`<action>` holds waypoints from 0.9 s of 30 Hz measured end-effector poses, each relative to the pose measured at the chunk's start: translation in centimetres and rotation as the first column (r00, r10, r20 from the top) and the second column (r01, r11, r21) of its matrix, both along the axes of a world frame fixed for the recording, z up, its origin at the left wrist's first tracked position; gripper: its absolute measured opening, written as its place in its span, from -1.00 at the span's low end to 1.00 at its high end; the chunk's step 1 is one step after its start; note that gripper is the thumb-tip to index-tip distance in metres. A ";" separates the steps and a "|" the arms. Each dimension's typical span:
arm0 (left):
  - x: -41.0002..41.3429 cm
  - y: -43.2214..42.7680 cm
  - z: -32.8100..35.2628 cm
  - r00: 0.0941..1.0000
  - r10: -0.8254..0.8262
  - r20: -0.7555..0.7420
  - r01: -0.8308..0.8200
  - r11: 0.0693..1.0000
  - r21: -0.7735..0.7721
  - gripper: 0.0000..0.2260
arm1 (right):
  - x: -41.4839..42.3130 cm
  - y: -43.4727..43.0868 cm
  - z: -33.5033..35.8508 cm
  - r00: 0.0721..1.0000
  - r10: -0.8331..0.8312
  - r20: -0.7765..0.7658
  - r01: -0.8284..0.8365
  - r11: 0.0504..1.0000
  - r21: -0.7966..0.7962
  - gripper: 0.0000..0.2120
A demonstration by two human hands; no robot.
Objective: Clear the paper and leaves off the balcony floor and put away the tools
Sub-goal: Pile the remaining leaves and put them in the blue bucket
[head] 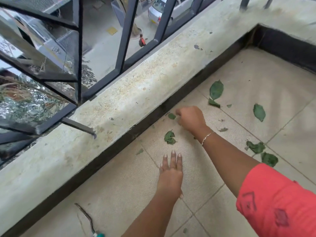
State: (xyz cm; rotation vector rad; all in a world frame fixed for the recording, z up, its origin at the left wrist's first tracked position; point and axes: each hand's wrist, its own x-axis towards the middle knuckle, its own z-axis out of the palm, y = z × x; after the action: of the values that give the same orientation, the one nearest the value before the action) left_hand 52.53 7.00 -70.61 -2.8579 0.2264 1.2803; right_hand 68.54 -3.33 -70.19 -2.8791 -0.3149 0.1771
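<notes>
Leaves (216, 90) | green, some crumpled | scattered across beige floor tiles (248, 69)

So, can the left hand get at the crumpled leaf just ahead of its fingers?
Probably yes. The left hand is open, the crumpled leaf lies just ahead of it, and only bare floor lies between them.

My upper-floor balcony: beige floor tiles (119, 185) beside a concrete ledge (153, 79), metal railing (126, 31) atop it, a car (159, 9) on the street beyond.
</notes>
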 end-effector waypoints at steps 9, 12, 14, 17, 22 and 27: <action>2.5 5.6 1.6 0.821 0.467 0.328 -0.329 0.857 -0.396 -0.60 | -2.1 2.0 -0.5 0.989 0.115 -0.093 -0.103 0.987 0.125 -0.60; 3.4 5.9 0.1 0.553 0.701 0.451 -0.644 0.702 -0.304 -0.51 | -3.1 2.3 -2.1 0.944 0.319 -0.084 -0.314 0.947 0.067 -0.56; 3.5 3.9 -0.5 0.524 0.791 0.316 -0.745 0.606 -0.280 -0.41 | -4.5 1.7 -2.4 0.874 0.473 -0.113 -0.474 0.880 0.021 -0.64; 2.9 -1.9 -0.6 0.703 0.690 0.173 -0.611 0.710 -0.349 -0.41 | -7.0 -2.2 -1.4 0.889 0.446 -0.100 -0.447 0.894 0.012 -0.69; 0.4 -10.4 2.7 0.947 0.253 -0.198 -0.321 0.723 -0.611 -0.50 | -16.7 -14.6 -0.2 0.990 -0.025 -0.140 0.026 1.000 0.002 -0.77; 7.7 -10.6 5.7 0.988 -0.155 0.002 0.144 0.915 -0.378 -0.46 | -21.3 -20.2 4.3 0.937 -0.308 -0.168 0.286 0.948 -0.140 -0.74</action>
State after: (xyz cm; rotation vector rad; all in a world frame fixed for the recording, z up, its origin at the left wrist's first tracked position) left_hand 60.19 -3.58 -64.95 -3.0482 0.7570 1.3777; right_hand 47.28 -23.56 -65.87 -2.9444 0.1726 0.4196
